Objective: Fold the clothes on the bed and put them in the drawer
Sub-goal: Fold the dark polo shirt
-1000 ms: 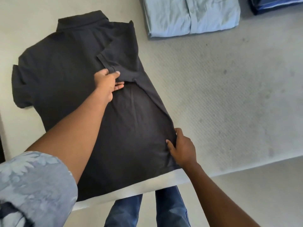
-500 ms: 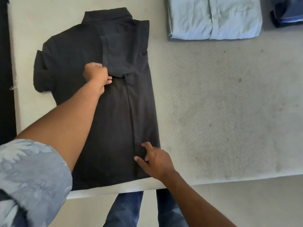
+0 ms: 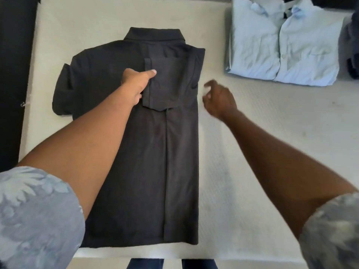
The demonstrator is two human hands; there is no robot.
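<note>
A black polo shirt (image 3: 120,144) lies face down on the white bed (image 3: 262,152), collar away from me. Its right side is folded inward along a straight vertical line, and the right sleeve (image 3: 167,88) is doubled back over that fold. My left hand (image 3: 136,82) is at the left edge of this sleeve, thumb on top and fingers tucked under the cloth, pinching it. My right hand (image 3: 218,99) hovers, blurred, just right of the shirt's folded edge, fingers loosely curled and holding nothing. The left sleeve (image 3: 62,90) still lies spread out.
A folded light blue button shirt (image 3: 281,45) lies at the back right, with a dark blue garment (image 3: 352,53) beside it at the frame's edge. A dark strip (image 3: 15,74) borders the bed's left side. The bed's front edge (image 3: 213,258) is near my legs.
My right hand let go of the shirt's lower hem and rose to beside the shoulder area. My left hand shifted up onto the folded sleeve's edge. The fold now lies straight.
</note>
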